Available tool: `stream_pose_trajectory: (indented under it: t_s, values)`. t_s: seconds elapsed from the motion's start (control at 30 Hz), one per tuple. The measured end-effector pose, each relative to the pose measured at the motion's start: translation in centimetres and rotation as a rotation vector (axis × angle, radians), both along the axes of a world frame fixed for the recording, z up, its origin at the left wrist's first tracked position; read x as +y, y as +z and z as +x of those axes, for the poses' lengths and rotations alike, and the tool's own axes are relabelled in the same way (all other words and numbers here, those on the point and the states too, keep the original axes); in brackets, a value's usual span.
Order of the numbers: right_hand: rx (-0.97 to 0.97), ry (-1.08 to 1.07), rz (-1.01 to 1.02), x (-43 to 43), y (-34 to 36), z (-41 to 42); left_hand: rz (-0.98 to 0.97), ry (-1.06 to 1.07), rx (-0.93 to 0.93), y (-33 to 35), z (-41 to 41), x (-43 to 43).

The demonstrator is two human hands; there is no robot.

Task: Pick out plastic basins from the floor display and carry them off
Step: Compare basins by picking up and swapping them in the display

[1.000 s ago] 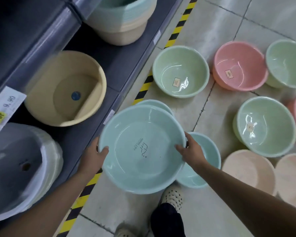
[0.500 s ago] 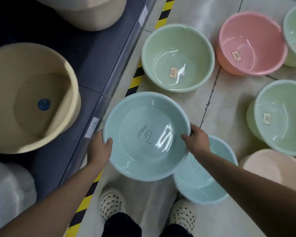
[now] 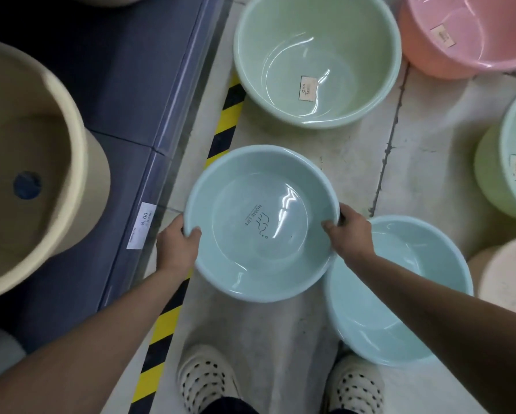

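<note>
At left, a beige round plastic tub (image 3: 36,162) sits on the dark shelf (image 3: 125,70). The left hand (image 3: 177,245) grips one rim of the pale blue round plastic basin (image 3: 261,222) and the right hand (image 3: 347,234) grips the opposite rim, thumbs inside, likely to hold it level above the floor (image 3: 280,339). A matching blue basin (image 3: 400,294) lies right.

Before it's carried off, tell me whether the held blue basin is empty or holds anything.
Empty. The held blue basin shows a bare bottom with only a printed logo; the left hand and right hand grip its rim.
</note>
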State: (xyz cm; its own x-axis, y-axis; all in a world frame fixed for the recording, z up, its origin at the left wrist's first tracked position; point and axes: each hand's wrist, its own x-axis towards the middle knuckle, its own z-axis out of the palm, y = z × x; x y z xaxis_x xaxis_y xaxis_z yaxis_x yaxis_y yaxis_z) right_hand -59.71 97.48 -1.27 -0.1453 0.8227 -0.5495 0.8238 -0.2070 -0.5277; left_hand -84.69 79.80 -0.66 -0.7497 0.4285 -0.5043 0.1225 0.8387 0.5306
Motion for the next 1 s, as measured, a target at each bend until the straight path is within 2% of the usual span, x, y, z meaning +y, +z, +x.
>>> stream_pose_trajectory:
  t_s: [0.27,0.37,0.53,0.67,0.77,1.0]
  values:
    - [0.062,-0.037,-0.048,-0.4,-0.2,0.2,0.046,-0.054,0.0,0.4,-0.3,0.4]
    - [0.117,-0.084,-0.079,-0.4,2.2,1.3,0.146,-0.028,0.02,3.1,0.3,0.7]
    - [0.187,-0.158,-0.091,-0.4,8.1,4.6,0.195,-0.117,0.008,8.9,1.6,2.5]
    - [0.173,-0.27,-0.054,-0.8,12.6,10.0,0.216,-0.232,0.0,13.3,5.4,5.7]
    - [0.114,-0.368,-0.016,-1.4,15.1,14.5,0.218,-0.294,-0.076,15.5,9.8,8.2]
    - [0.055,-0.543,0.002,-4.2,16.8,24.4,0.214,-0.478,-0.184,15.2,18.4,11.4]
